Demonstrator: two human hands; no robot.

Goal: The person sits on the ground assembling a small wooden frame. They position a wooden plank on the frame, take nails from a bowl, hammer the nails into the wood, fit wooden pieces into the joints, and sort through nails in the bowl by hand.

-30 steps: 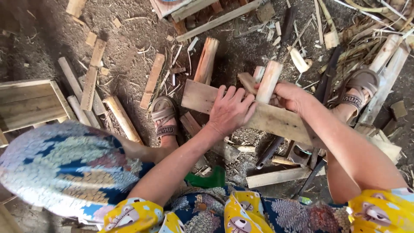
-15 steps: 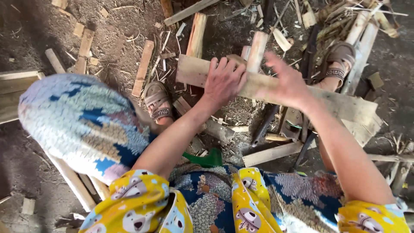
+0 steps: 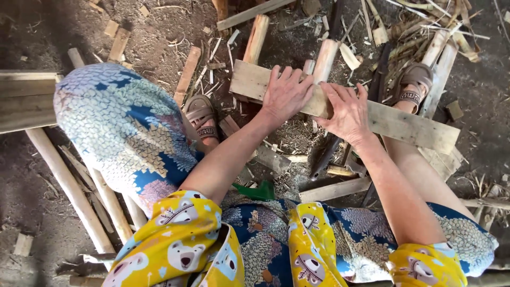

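My hands have slid a bit along the plank (image 3: 404, 125) since a moment ago, and the plank now lies lower and flatter in front of me. My left hand (image 3: 286, 94) is open and pressed flat on top of the plank, fingers spread. My right hand (image 3: 348, 111) is just beside it, also open, with the palm pushing down on the wood and the fingers bent a little over it. Both hands touch the plank, nearer its left end, so most of it reaches away to my right. The plank is long and runs from up on my left to down on my right, between my two sandals (image 3: 201, 114). A round stick (image 3: 325, 59) pokes up right behind it, between my hands. Chips and more sticks lie all over the dirt floor (image 3: 154, 32).
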